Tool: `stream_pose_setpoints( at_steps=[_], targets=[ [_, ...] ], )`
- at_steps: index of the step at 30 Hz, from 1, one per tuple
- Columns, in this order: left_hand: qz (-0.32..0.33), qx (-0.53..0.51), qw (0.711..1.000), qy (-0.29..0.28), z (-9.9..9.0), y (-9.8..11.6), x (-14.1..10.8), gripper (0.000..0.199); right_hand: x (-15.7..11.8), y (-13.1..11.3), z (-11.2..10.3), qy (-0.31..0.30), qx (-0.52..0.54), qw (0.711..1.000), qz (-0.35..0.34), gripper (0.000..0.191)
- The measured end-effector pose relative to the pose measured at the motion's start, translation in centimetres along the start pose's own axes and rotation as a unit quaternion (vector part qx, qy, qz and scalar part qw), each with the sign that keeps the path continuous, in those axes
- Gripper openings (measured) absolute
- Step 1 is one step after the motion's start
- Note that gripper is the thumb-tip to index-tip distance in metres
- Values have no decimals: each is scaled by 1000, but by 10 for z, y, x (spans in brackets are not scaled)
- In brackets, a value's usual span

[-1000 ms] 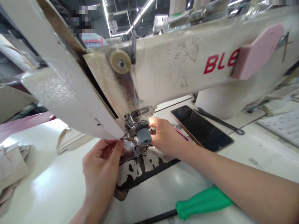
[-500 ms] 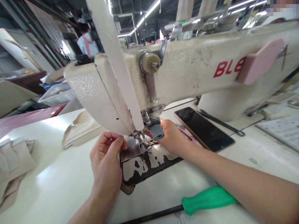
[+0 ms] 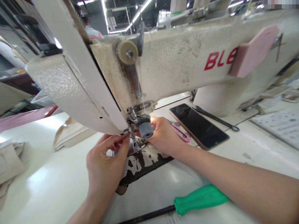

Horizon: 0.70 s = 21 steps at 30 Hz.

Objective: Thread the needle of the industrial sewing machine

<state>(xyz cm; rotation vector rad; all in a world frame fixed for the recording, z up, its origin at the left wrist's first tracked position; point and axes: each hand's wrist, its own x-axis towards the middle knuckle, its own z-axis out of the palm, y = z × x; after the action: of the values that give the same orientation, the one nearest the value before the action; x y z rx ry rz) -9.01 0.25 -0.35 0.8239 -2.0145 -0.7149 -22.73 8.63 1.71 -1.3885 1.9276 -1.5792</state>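
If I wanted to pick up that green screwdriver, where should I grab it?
Probably by the green handle: it is the thick, rounded end and lies flat on the white table, with open space on top. Come down from above, fingers across its width. The thin black shaft is harder to hold, and the right forearm lies just behind the handle.

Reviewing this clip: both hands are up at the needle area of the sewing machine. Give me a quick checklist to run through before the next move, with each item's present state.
1. Left hand fingertips pinched close to the needle area: ok; whether they hold thread, cannot tell.
2. Right hand behind the grey knob, steadying there: ok.
3. Fingers clear of the needle point: cannot tell, hidden by the machine head.
4. Phone and pink snips lie clear of both hands: ok.
5. Green-handled screwdriver lies loose near the right forearm: not ok, easily nudged.
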Motion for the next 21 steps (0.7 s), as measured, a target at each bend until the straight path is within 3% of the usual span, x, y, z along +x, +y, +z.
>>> stream_pose_setpoints(
  at_steps=[5,12,21],
  targets=[
    [18,19,999,25,2,0,2,6,1,-3,0,-8,9,1000,17,15],
    [-107,40,993,-3,7,3,6,16,0,-6,2,3,9,1000,20,12],
    [-165,-10,986,-4,13,2,6,25,-2,0,5,11,3,1000,-3,15]
  ],
)
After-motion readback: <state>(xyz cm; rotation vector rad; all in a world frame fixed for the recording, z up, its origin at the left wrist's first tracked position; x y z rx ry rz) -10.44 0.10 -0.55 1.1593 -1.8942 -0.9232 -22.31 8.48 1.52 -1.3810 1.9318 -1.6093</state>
